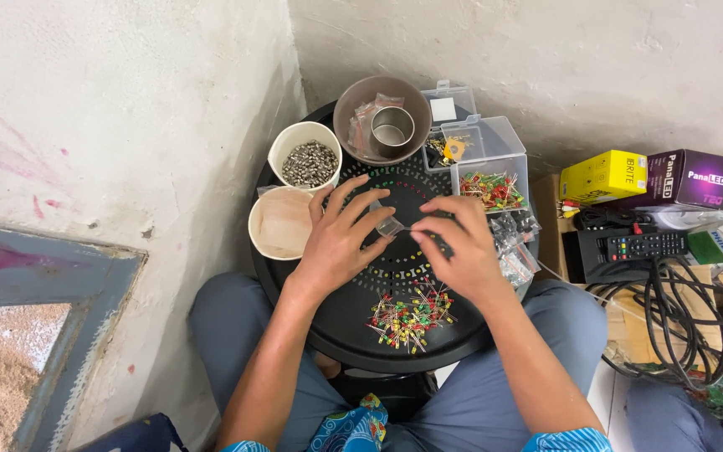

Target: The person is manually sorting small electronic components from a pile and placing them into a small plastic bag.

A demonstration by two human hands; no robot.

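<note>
My left hand (338, 238) and my right hand (460, 247) meet over the middle of a round black perforated stool top (353, 314). Between the fingertips of both is a small clear plastic bag (390, 224); the left thumb and fingers pinch one side, and the right fingertips touch its other edge. A loose pile of small red, green and yellow LEDs (410, 316) lies on the stool just below my hands. What, if anything, is inside the bag is too small to tell.
Around the stool's far side stand a white cup of small metal parts (310, 161), an empty white cup (280, 223), a brown bowl (358, 99) with a metal ring and bags, and clear boxes of LEDs (491, 186). Boxes, a remote and black cables (679, 310) crowd the floor at the right.
</note>
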